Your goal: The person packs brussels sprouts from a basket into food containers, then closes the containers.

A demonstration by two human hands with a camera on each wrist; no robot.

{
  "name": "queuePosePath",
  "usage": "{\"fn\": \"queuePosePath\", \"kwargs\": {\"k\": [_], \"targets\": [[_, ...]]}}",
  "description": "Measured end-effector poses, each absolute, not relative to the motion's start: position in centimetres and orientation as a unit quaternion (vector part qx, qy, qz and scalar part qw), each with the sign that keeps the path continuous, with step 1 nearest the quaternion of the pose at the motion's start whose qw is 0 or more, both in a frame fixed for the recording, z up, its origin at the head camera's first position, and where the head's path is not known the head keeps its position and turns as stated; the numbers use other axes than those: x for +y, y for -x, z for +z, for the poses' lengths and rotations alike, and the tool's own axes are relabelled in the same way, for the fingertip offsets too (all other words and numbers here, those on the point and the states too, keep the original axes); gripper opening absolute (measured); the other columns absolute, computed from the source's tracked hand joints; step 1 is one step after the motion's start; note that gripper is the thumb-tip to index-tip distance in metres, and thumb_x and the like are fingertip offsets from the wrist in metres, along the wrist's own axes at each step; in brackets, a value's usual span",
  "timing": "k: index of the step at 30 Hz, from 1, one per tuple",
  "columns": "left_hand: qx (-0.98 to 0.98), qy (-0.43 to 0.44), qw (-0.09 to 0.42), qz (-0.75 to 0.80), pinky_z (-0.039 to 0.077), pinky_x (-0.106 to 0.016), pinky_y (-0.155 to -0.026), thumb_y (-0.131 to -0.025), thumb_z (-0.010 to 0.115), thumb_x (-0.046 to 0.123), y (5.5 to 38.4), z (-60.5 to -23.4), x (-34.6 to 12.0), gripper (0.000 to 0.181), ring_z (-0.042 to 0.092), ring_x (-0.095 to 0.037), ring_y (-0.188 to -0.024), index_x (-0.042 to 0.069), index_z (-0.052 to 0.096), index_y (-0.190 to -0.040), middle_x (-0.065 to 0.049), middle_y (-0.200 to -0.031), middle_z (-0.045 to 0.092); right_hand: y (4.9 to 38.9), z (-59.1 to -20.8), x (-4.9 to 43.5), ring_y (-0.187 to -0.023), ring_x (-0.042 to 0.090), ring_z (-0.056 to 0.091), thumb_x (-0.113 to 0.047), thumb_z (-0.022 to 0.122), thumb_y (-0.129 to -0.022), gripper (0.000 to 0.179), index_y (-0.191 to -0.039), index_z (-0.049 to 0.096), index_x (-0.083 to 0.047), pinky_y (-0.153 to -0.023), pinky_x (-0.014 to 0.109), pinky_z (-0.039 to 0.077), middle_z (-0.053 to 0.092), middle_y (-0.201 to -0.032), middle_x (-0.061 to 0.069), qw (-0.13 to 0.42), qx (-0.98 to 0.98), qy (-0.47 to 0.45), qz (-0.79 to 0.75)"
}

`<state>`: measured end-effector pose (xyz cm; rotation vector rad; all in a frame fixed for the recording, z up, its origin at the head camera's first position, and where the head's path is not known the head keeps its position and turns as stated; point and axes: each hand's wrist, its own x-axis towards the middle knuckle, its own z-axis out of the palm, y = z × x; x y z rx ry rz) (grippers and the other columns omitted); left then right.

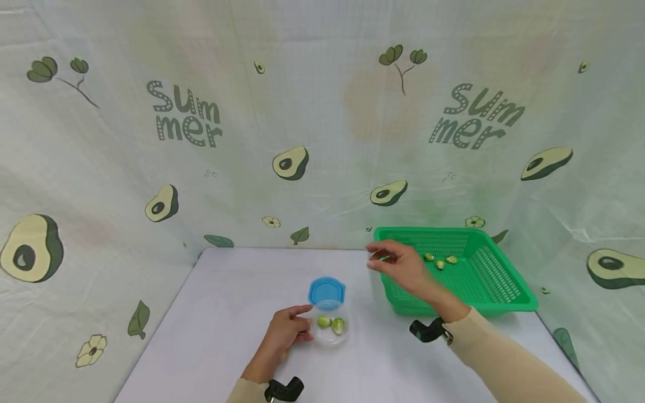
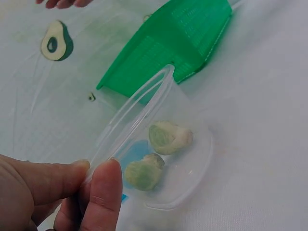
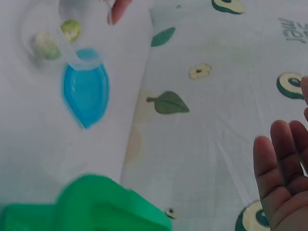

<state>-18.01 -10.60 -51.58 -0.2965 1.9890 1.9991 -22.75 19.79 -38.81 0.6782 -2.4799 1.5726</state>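
My left hand [image 1: 286, 331] pinches the rim of a clear plastic tub [image 2: 199, 168] between thumb and fingers. Two Brussels sprouts, one nearer the rim [image 2: 144, 172] and one beside it [image 2: 168, 138], lie inside the tub. Just behind the tub a blue lid [image 1: 326, 291] lies on the table. In the head view my right hand [image 1: 405, 270] hangs in the air over the left side of a green basket [image 1: 506, 280], holding nothing. Its fingers [image 3: 285, 161] are relaxed and slightly bent. Several small sprouts [image 1: 440, 265] lie on the basket's floor.
The white table [image 1: 242, 291] meets a hanging cloth [image 1: 322, 112] printed with avocados at its back and sides. The basket's tall mesh walls stand at the back right of the table.
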Motion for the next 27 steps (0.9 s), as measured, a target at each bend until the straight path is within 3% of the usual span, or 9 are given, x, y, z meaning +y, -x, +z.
{"fn": "queuePosePath", "kwargs": {"k": [6, 10, 16, 27], "targets": [[0.691, 0.100, 0.146, 0.701, 0.066, -0.028, -0.066, -0.095, 0.072, -0.002, 18.2, -51.5, -10.6, 0.047, 0.064, -0.015, -0.073, -0.005, 0.063, -0.141, -0.008, -0.089, 0.062, 25.2, -35.3, 24.0, -0.113, 0.030, 0.067, -0.020, 0.073, -0.102, 0.042, -0.141, 0.065, -0.008, -0.085, 0.031, 0.062, 0.067, -0.135, 0.018, 0.010, -0.855, -0.192, 0.482], [0.694, 0.105, 0.147, 0.697, 0.066, -0.029, -0.067, -0.095, 0.072, -0.003, 18.2, -51.6, -10.5, 0.046, 0.063, -0.015, -0.073, -0.004, 0.064, -0.140, -0.008, -0.088, 0.063, 27.1, -34.8, 26.2, -0.132, 0.039, 0.058, -0.024, 0.073, -0.102, 0.049, -0.147, 0.060, -0.009, -0.098, 0.042, 0.060, 0.061, -0.146, 0.016, -0.020, -0.871, -0.190, 0.453], [0.699, 0.105, 0.147, 0.692, 0.066, -0.030, -0.066, -0.094, 0.072, -0.004, 18.1, -51.9, -10.4, 0.045, 0.065, -0.015, -0.069, -0.003, 0.066, -0.138, -0.011, -0.090, 0.066, 29.6, -36.3, 28.4, -0.142, 0.042, 0.051, -0.026, 0.074, -0.101, 0.057, -0.152, 0.055, -0.008, -0.110, 0.062, 0.050, 0.056, -0.153, 0.019, -0.044, -0.883, -0.188, 0.429], [0.703, 0.096, 0.144, 0.690, 0.066, -0.030, -0.065, -0.093, 0.069, -0.004, 17.9, -51.7, -10.5, 0.048, 0.066, -0.014, -0.066, -0.003, 0.064, -0.140, -0.016, -0.094, 0.068, 33.2, -41.2, 30.7, -0.149, 0.045, 0.042, -0.029, 0.072, -0.103, 0.063, -0.156, 0.049, -0.004, -0.118, 0.065, 0.043, 0.047, -0.160, 0.024, -0.090, -0.866, -0.166, 0.462]]}}
